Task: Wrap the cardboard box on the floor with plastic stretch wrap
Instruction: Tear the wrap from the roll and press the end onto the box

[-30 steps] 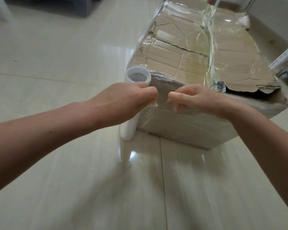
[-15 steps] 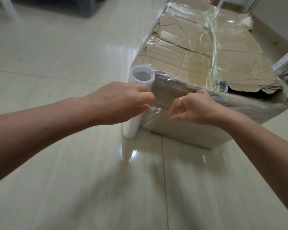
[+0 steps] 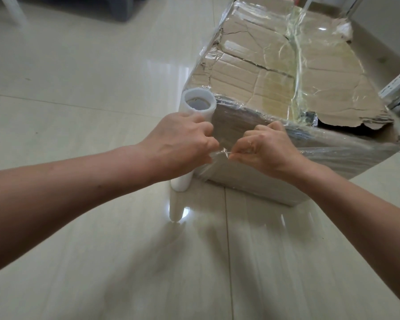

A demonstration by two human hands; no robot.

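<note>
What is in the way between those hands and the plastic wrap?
Nothing visible. The left hand and right hand both pinch the wrap directly, in front of the box, beside the roll.

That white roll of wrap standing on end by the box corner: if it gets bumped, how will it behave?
It would probably tip: the roll is tall, narrow and stands on end on glossy floor. Once down it would likely roll, being round. Its hollow core suggests little weight, so tugging the film might drag it.
</note>
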